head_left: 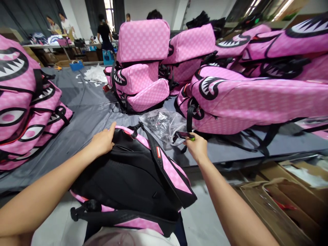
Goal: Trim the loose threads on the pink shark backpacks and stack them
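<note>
"What are we holding closest to us?"

"We are holding a black-and-pink backpack (128, 181) between us and the counter (84, 99), its dark padded side facing up below both hands. Our left hand (103, 140) is grasping its top edge."

"And our right hand (198, 147)?"

"It is clenching around a small black-and-green item (191, 137), just beyond the backpack's strap side. A red label (159, 152) is showing on the strap, between our hands."

"What is lying about them?"

"Cardboard boxes (282, 201) are standing open to the right of our right hand, lower than the counter. A crumpled clear plastic bag (159, 124) is lying just ahead and to the left of that hand, with something dark showing through. We are seeing a pile of pink backpacks (17, 112) well to the left of our left hand, with shark mouths and eyes. More pink bags (256, 99) are lying ahead and to the right of our right hand."

"Farther ahead?"

"A pink stack (143, 41) is rising beyond the plastic bag, and white scraps (96, 73) are lying beyond our left hand. Past those, a person in dark clothes (104, 34) is standing by a blue stool (108, 57)."
</note>
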`<state>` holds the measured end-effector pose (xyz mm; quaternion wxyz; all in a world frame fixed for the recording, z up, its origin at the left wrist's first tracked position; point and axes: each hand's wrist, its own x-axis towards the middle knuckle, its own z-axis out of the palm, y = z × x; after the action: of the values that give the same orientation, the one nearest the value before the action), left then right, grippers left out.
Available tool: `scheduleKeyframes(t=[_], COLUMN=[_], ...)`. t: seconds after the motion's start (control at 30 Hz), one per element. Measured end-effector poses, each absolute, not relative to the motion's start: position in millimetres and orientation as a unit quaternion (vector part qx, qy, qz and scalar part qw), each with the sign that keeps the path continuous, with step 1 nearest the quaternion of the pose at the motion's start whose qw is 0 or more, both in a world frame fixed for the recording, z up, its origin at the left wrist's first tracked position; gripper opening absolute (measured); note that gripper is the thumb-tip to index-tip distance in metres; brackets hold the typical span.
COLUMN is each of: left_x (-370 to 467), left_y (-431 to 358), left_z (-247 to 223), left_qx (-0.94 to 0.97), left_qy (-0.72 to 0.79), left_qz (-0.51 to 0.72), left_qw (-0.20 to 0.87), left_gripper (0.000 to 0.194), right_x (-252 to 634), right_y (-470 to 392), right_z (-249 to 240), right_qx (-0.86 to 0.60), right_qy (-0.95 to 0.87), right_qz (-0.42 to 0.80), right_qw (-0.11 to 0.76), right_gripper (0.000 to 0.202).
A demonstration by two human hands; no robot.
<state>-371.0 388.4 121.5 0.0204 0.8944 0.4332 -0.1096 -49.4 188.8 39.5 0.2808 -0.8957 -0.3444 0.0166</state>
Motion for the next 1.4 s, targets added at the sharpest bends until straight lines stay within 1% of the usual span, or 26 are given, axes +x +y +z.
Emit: scheduleKeyframes(t=[0.07, 0.1, 0.17, 0.2, 0.23, 0.27, 0.3, 0.37, 0.4, 0.43, 0.47, 0.5, 0.57, 0.67, 0.7, 0.73, 0.8, 0.83, 0.9, 0.97, 1.0, 1.07, 1.2, 1.3, 1.33, 1.4], left_x=[-373, -374, -375, -375, -374, -373, -371, -368, -367, -368, -370, -373, -380, -390, -393, -394, -397, -398, -400, -401, -402, -402, -402, -404, -407, -416], left_y=[384, 380, 363, 352, 340, 329, 318, 303, 299, 297, 296, 296, 297, 298, 298, 298, 300, 300, 302, 303, 303, 302, 298, 295, 295, 298], left_z=[124, 126, 132, 135, 138, 140, 141, 140, 137, 134, 131, 128, 122, 116, 115, 114, 111, 109, 105, 101, 98, 93, 83, 74, 72, 70], left_qx=[0.898, 0.903, 0.909, 0.905, 0.894, 0.878, 0.855, 0.784, 0.745, 0.716, 0.702, 0.705, 0.749, 0.842, 0.864, 0.876, 0.878, 0.872, 0.865, 0.865, 0.867, 0.869, 0.862, 0.866, 0.871, 0.878], left_qy=[0.433, 0.427, 0.391, 0.363, 0.333, 0.305, 0.279, 0.248, 0.245, 0.250, 0.262, 0.276, 0.288, 0.235, 0.192, 0.146, 0.072, 0.056, 0.053, 0.057, 0.056, 0.046, 0.026, 0.031, 0.035, 0.075], left_qz=[-0.067, -0.017, 0.132, 0.211, 0.272, 0.301, 0.291, 0.195, 0.150, 0.134, 0.147, 0.182, 0.262, 0.343, 0.377, 0.413, 0.469, 0.485, 0.498, 0.495, 0.493, 0.493, 0.506, 0.498, 0.490, 0.473], left_qw=[0.042, 0.045, 0.049, 0.071, 0.125, 0.214, 0.325, 0.535, 0.602, 0.638, 0.645, 0.627, 0.537, 0.343, 0.273, 0.202, 0.071, 0.020, -0.040, -0.054, -0.050, -0.029, 0.016, 0.029, 0.021, -0.011], left_gripper=[0.088, 0.084, 0.073, 0.065, 0.056, 0.049, 0.042, 0.035, 0.031, 0.027, 0.025, 0.024, 0.023, 0.011, 0.007, 0.007, 0.012, 0.013, 0.012, 0.011, 0.011, 0.011, 0.011, 0.013, 0.017, 0.031], right_x=[-69, -82, -114, -130, -146, -160, -172, -188, -192, -195, -195, -195, -195, -197, -199, -201, -204, -205, -209, -215, -219, -228, -242, -242, -240, -231], right_y=[179, 175, 167, 165, 163, 162, 162, 163, 164, 166, 168, 169, 172, 173, 173, 172, 172, 172, 173, 176, 178, 182, 191, 195, 198, 205], right_z=[56, 66, 85, 94, 102, 109, 113, 115, 114, 112, 109, 107, 106, 113, 116, 120, 124, 126, 126, 123, 122, 118, 114, 111, 110, 108], right_qx=[-0.862, -0.831, -0.728, -0.676, -0.630, -0.592, -0.559, -0.508, -0.497, -0.501, -0.520, -0.548, -0.602, -0.625, -0.630, -0.643, -0.680, -0.693, -0.681, -0.633, -0.610, -0.581, -0.556, -0.580, -0.604, -0.661], right_qy=[-0.371, -0.405, -0.503, -0.557, -0.602, -0.644, -0.680, -0.736, -0.751, -0.753, -0.738, -0.709, -0.639, -0.603, -0.596, -0.579, -0.513, -0.475, -0.411, -0.362, -0.339, -0.302, -0.262, -0.289, -0.322, -0.411], right_qz=[0.020, 0.014, -0.017, -0.039, -0.057, -0.070, -0.077, -0.079, -0.074, -0.068, -0.061, -0.052, -0.021, 0.041, 0.056, 0.071, 0.132, 0.190, 0.347, 0.484, 0.524, 0.559, 0.583, 0.550, 0.504, 0.350], right_qw=[0.345, 0.381, 0.464, 0.482, 0.487, 0.480, 0.468, 0.441, 0.428, 0.421, 0.425, 0.440, 0.478, 0.495, 0.494, 0.497, 0.507, 0.508, 0.496, 0.485, 0.488, 0.509, 0.531, 0.527, 0.526, 0.521], right_gripper=[0.035, 0.033, 0.027, 0.026, 0.028, 0.030, 0.034, 0.040, 0.043, 0.047, 0.049, 0.050, 0.043, 0.021, 0.017, 0.015, 0.018, 0.024, 0.035, 0.043, 0.046, 0.047, 0.039, 0.041, 0.040, 0.031])
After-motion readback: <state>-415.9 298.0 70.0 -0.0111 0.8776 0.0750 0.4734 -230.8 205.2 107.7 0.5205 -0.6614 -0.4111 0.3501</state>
